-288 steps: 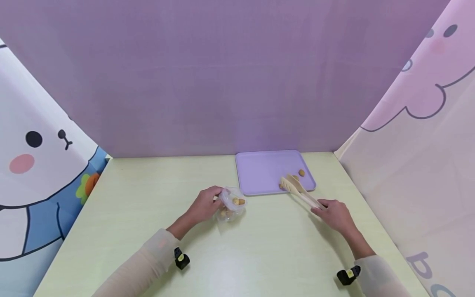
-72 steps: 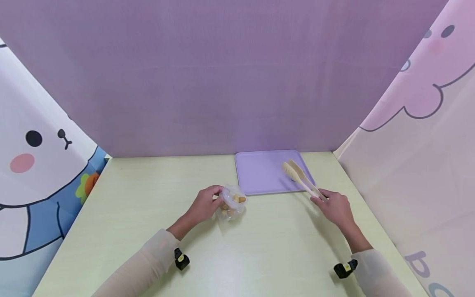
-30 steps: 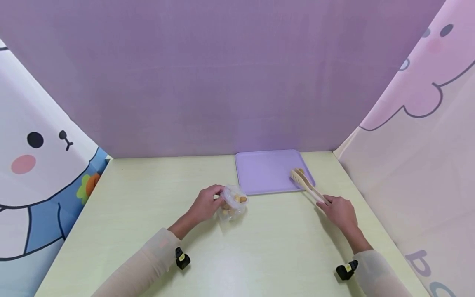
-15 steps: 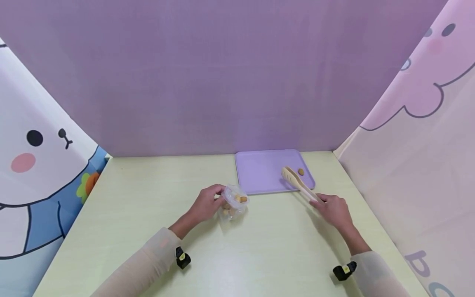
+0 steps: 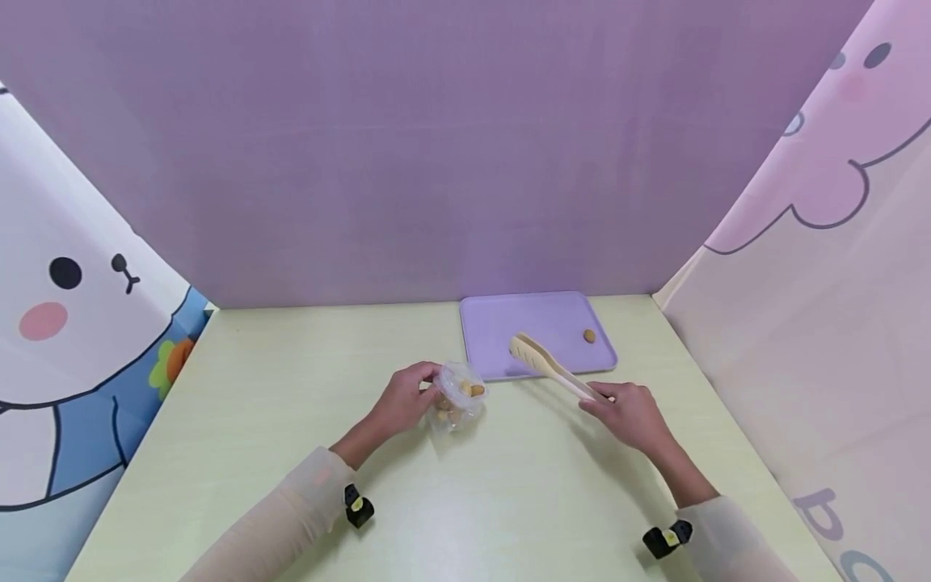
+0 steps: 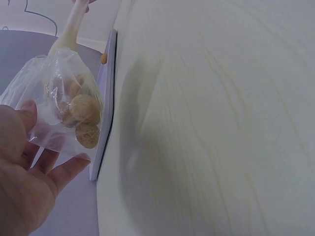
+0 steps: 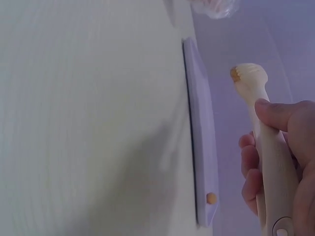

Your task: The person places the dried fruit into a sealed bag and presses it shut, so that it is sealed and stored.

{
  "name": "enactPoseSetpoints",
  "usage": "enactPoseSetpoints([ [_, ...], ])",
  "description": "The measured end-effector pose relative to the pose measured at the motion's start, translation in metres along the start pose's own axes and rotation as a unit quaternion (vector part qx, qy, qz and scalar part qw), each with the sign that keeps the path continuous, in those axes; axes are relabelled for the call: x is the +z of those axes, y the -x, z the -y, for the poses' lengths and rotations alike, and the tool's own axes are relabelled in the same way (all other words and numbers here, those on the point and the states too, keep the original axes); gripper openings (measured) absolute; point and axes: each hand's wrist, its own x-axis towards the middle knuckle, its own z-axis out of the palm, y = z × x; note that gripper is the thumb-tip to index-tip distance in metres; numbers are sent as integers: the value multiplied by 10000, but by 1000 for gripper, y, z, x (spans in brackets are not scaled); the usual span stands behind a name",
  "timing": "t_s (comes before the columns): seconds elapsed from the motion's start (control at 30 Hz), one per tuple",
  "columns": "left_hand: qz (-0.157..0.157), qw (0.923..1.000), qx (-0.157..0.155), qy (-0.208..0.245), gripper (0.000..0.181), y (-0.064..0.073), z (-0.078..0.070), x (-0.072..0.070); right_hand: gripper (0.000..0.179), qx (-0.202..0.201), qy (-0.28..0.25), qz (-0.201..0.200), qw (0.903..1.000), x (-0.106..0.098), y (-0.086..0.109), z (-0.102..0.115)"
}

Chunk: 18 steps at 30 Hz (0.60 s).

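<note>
My left hand (image 5: 403,402) pinches the rim of a clear plastic bag (image 5: 456,400) and holds it above the table. Several small round brown pieces (image 6: 85,109) of food are inside it; their exact kind is unclear. In my right hand (image 5: 627,414) is a pair of beige tongs (image 5: 554,368), gripped by the handles. The right wrist view shows a brown piece (image 7: 235,74) between the tong tips. These tips are above the left part of a lilac tray (image 5: 502,323), to the right of the bag. One brown piece (image 5: 590,335) lies near the tray's right edge.
The pale table (image 5: 305,347) ends at a purple cloth backdrop (image 5: 451,162) behind the tray. Printed cloths (image 5: 822,323) hang at both sides. A small black camera (image 5: 359,508) is worn at each wrist.
Over the last second the tongs have swung left across the tray toward the bag. Of the several pieces seen on the tray earlier, one lies there now. The left hand has barely moved.
</note>
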Motion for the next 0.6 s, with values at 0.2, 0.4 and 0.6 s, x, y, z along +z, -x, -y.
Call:
enactPoseSetpoints([
  [0.2,-17,10000,-12,60,23,1,2,0,30,-190,-214,288,9992,-3,2,20],
  [0.4,-48,9999,3,90,23,1,4,0,31,-447,-232,415,9979,-3,2,34],
  [0.6,-63,9999,88,69,23,1,6,1,32,-621,-395,468,9962,-2,3,44],
])
